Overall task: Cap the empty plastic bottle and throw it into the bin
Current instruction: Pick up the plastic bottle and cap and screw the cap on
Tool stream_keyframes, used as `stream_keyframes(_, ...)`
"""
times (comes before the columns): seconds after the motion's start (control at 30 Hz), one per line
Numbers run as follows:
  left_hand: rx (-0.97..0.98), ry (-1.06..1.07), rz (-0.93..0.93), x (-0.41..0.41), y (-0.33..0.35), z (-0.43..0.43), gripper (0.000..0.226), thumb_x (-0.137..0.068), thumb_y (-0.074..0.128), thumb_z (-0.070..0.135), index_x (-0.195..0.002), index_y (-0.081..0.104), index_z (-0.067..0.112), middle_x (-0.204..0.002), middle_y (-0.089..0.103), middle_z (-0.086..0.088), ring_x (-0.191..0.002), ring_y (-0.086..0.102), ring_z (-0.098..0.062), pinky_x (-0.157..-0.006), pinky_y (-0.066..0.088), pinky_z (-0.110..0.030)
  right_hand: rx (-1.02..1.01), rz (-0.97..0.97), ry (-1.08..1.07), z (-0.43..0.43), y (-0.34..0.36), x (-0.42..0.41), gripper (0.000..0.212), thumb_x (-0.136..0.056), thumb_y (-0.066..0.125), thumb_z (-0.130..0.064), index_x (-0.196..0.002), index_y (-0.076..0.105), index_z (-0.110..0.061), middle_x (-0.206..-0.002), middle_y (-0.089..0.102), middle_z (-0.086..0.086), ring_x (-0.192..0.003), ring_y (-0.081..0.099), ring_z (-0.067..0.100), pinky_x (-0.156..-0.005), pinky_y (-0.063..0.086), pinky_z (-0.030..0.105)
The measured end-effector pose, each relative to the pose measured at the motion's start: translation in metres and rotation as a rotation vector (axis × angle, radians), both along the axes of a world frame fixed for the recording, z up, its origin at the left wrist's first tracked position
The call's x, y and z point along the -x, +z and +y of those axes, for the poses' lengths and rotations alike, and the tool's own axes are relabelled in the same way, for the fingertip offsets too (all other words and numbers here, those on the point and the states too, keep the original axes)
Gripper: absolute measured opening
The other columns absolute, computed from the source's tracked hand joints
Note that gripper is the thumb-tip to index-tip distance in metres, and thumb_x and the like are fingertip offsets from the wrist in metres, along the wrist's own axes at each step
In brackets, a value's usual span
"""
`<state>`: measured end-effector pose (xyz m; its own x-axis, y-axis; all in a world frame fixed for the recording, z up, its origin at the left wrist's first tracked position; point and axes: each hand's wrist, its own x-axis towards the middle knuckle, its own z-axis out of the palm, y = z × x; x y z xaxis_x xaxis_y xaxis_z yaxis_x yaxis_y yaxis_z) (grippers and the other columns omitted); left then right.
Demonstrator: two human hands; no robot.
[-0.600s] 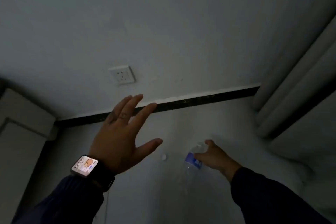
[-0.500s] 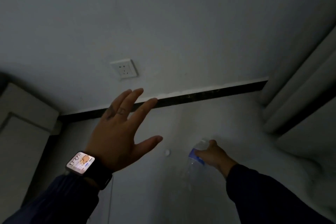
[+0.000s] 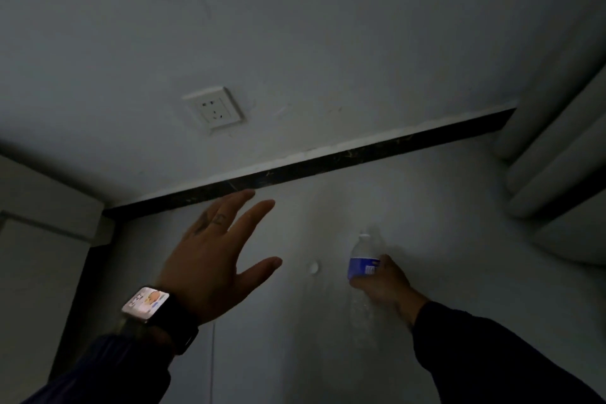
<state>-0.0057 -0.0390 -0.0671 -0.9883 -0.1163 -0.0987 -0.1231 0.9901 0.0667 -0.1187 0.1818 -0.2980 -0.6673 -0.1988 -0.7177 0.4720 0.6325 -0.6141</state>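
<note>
right hand grip wraps bottle, left hand — splayed

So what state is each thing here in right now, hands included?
Bottle: uncapped, held around its middle, neck pointing away.
Cap: off the bottle, lying alone on the floor.
Right hand: closed around the bottle.
Left hand: open, fingers spread, holding nothing.
Watch: screen lit.
Wall socket: nothing plugged in.

The clear plastic bottle with a blue label stands roughly upright on the pale floor, neck open at the top. Its small white cap lies just beside it, apart.
</note>
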Motion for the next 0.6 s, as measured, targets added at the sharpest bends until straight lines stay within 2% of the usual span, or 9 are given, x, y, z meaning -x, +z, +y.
stream_keyframes(0.07, -0.068, 0.046, -0.104, 0.016, -0.024, -0.005, 0.080, -0.080, 0.041, 0.074, -0.150, 0.014, 0.044, -0.162, 0.020, 0.004, -0.148, 0.024, -0.022, -0.111, 0.023, -0.033, 0.153, 0.035, -0.036, 0.007, 0.022, 0.008, 0.063, -0.065, 0.087, -0.019, -0.115, 0.049, -0.014, -0.103, 0.066, 0.010, -0.076, 0.064, 0.019, -0.057, 0.052, 0.025)
stream_keyframes(0.13, -0.110, 0.092, -0.225, 0.035, -0.056, -0.011, 0.077, -0.083, 0.048, 0.067, -0.149, 0.014, 0.045, -0.162, 0.020, 0.005, -0.147, 0.023, -0.021, -0.113, 0.027, -0.036, 0.249, 0.105, -0.040, 0.016, 0.054, 0.019, 0.059, -0.067, 0.086, -0.015, -0.112, 0.048, -0.017, -0.097, 0.065, 0.006, -0.072, 0.062, 0.014, -0.051, 0.049, 0.019)
stream_keyframes(0.2, -0.127, 0.129, -0.344, 0.051, -0.089, -0.014, 0.074, -0.085, 0.052, 0.062, -0.148, 0.019, 0.043, -0.161, 0.024, 0.004, -0.145, 0.028, -0.021, -0.113, 0.031, -0.038, 0.323, 0.138, -0.005, 0.025, 0.086, 0.029, 0.062, -0.067, 0.086, -0.014, -0.115, 0.047, -0.021, -0.101, 0.065, 0.003, -0.080, 0.065, 0.015, -0.058, 0.053, 0.020)
stream_keyframes(0.27, -0.153, 0.132, -0.425, 0.062, -0.118, -0.013, 0.072, -0.085, 0.055, 0.060, -0.147, 0.024, 0.040, -0.159, 0.029, 0.003, -0.141, 0.035, -0.021, -0.112, 0.034, -0.037, 0.378, 0.138, 0.041, 0.033, 0.112, 0.034, 0.070, -0.066, 0.087, -0.016, -0.122, 0.048, -0.025, -0.108, 0.065, 0.001, -0.095, 0.067, 0.018, -0.074, 0.058, 0.031)
stream_keyframes(0.33, -0.198, 0.118, -0.509, 0.068, -0.141, -0.007, 0.073, -0.084, 0.056, 0.059, -0.148, 0.025, 0.038, -0.158, 0.030, 0.002, -0.139, 0.038, -0.022, -0.111, 0.035, -0.037, 0.418, 0.151, 0.087, 0.041, 0.129, 0.035, 0.070, -0.066, 0.089, -0.019, -0.124, 0.051, -0.027, -0.110, 0.068, -0.001, -0.099, 0.068, 0.019, -0.081, 0.059, 0.037)
stream_keyframes(0.47, -0.236, 0.083, -0.615, 0.070, -0.183, 0.002, 0.081, -0.082, 0.060, 0.058, -0.150, 0.021, 0.038, -0.158, 0.028, 0.000, -0.139, 0.038, -0.025, -0.111, 0.035, -0.038, 0.440, 0.181, 0.155, 0.055, 0.155, 0.028, 0.051, -0.067, 0.089, -0.020, -0.112, 0.065, -0.025, -0.099, 0.076, 0.000, -0.089, 0.073, 0.016, -0.074, 0.060, 0.030)
stream_keyframes(0.6, -0.307, 0.139, -0.630, 0.063, -0.218, 0.006, 0.091, -0.076, 0.067, 0.058, -0.150, 0.016, 0.042, -0.159, 0.025, 0.000, -0.138, 0.040, -0.026, -0.111, 0.037, -0.039, 0.397, 0.238, 0.138, 0.065, 0.166, 0.021, 0.046, -0.064, 0.088, -0.023, -0.106, 0.070, -0.021, -0.091, 0.078, 0.002, -0.082, 0.075, 0.016, -0.072, 0.062, 0.031)
